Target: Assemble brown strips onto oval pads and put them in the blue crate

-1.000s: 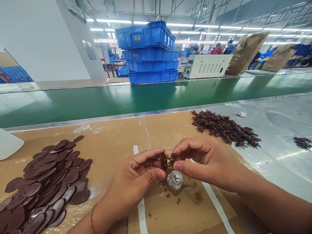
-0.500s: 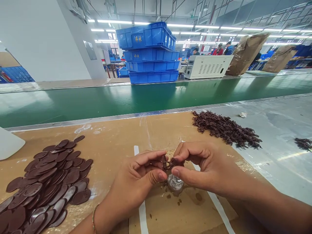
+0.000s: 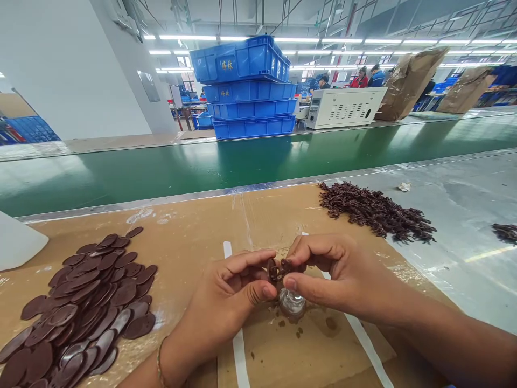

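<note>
My left hand (image 3: 232, 302) is closed, thumb and fingertips pinching a small dark brown disc (image 3: 272, 269) seen nearly edge-on. Facing it, my right hand (image 3: 337, 272) pinches a small dark brown branched piece (image 3: 286, 265) between thumb and forefinger. The two pieces meet or nearly meet; the fingers hide where they join. Just below the fingertips a small clear glass jar (image 3: 292, 303) stands on the cardboard, amid brown stains. To the left lies a heap of flat brown oval discs (image 3: 84, 302). A pile of thin branched brown pieces (image 3: 375, 213) sits at the right.
Cardboard (image 3: 194, 231) with white tape strips (image 3: 241, 358) covers the worktop. Beyond it runs a green conveyor belt (image 3: 173, 172). Stacked blue crates (image 3: 250, 91), a white metal box (image 3: 346, 108) and a brown paper bag (image 3: 410, 86) stand behind. Several people are in the distance.
The view has shifted slightly. Both hands stay in nearly the same place, with the two brown pieces turned a little between the fingertips.
</note>
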Tool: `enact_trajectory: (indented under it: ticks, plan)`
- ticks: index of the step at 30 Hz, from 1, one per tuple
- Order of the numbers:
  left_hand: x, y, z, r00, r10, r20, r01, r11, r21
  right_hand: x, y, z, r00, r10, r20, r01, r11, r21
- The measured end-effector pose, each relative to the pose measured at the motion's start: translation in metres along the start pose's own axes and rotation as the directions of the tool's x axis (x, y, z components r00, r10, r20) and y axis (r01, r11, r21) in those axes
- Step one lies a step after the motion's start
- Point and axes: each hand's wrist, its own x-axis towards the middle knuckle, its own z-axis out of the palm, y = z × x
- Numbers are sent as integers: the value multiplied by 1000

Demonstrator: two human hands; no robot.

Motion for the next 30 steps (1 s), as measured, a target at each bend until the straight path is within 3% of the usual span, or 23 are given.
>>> enact_trajectory:
  ticks: [9,30]
  plan:
    - [2,-3,-2,996,73,50,-75,997,32,1,3,2,999,23,32,-26,995,92]
    - [2,-5,-2,997,67,44,-67,998,-6,2,8,5,999,-38,35,33,990,135]
